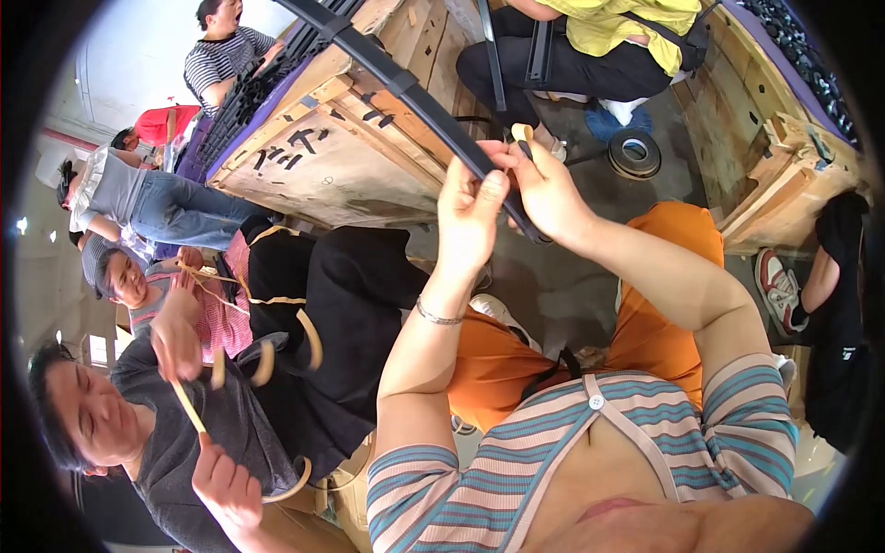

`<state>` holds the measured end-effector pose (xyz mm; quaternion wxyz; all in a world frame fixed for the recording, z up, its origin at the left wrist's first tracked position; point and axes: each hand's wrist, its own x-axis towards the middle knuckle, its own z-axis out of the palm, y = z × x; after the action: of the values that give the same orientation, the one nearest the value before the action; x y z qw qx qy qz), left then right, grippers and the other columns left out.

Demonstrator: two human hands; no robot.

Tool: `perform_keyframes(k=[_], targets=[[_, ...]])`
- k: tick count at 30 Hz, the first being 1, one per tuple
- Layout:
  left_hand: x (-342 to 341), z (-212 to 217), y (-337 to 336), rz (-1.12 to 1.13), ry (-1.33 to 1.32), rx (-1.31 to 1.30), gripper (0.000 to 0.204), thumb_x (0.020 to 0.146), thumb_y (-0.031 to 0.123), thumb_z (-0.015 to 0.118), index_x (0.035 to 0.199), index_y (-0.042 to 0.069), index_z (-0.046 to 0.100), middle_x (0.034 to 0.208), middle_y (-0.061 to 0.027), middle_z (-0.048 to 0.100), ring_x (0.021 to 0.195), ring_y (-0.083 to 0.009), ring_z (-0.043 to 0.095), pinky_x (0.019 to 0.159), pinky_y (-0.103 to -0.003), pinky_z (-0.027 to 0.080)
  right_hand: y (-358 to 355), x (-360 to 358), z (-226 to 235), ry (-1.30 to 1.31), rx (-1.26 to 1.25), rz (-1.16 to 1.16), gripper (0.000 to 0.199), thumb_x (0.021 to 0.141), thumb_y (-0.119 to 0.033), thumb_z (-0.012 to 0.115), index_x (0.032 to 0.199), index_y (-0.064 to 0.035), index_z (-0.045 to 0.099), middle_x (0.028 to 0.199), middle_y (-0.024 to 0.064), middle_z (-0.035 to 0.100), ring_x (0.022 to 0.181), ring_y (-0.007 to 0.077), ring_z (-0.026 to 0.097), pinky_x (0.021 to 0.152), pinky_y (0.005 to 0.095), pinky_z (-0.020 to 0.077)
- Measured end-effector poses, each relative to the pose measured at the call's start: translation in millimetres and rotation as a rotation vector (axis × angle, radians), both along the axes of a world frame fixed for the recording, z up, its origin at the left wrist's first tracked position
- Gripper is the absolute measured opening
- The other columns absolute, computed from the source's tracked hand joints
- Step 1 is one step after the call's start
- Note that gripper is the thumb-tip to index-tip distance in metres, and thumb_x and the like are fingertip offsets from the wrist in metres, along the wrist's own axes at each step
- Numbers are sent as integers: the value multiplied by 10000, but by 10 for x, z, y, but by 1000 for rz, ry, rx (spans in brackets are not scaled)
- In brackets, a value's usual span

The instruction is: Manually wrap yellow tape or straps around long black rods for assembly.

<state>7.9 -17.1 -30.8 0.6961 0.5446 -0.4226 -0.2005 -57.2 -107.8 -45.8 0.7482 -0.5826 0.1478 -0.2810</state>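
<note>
A long black bar point(415, 97) slants down from the upper edge to a point between my hands. My left hand point(472, 207) is closed round it near its lower end, thumb lying along the top. My right hand point(551, 195) is beside that same end, its fingers pinched together. A small curled pale-yellow strip point(523, 133) sticks up from the right fingertips, with a dark edge along it. Whether the strip is joined to the bar, I cannot tell.
A wooden crate point(346, 157) topped with black strips stands ahead left, another crate point(784, 175) at right. A black roll point(634, 154) lies on the floor ahead. A co-worker point(184, 442) close on my left handles yellow strips; someone in yellow point(627, 46) sits opposite.
</note>
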Motion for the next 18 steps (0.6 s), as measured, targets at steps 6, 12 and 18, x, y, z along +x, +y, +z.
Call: perform_keyframes(k=[6, 12, 18], targets=[[224, 134, 149, 64, 82, -138, 213, 899, 38, 421, 1108, 5, 391, 726, -39, 493, 562, -142, 528, 575, -259, 466, -429, -209, 235, 196, 99, 519, 196, 922, -233, 400, 879, -57, 474, 613, -58, 346, 458, 50, 296, 400, 197, 228], [116, 263, 213, 0, 190, -111, 130, 907, 77, 451, 1025, 36, 416, 863, -96, 562, 425, -54, 370, 358, -188, 314, -387, -305, 280, 158, 126, 785, 187, 929, -268, 388, 864, -93, 371, 638, -44, 354, 445, 21, 261, 378, 181, 188], [107, 164, 152, -85, 282, -8, 133, 898, 144, 506, 976, 43, 470, 703, -55, 518, 367, -56, 332, 325, -184, 270, -374, -290, 283, 97, 89, 723, 190, 933, -236, 423, 838, -71, 434, 652, -27, 400, 436, 24, 299, 374, 181, 221]])
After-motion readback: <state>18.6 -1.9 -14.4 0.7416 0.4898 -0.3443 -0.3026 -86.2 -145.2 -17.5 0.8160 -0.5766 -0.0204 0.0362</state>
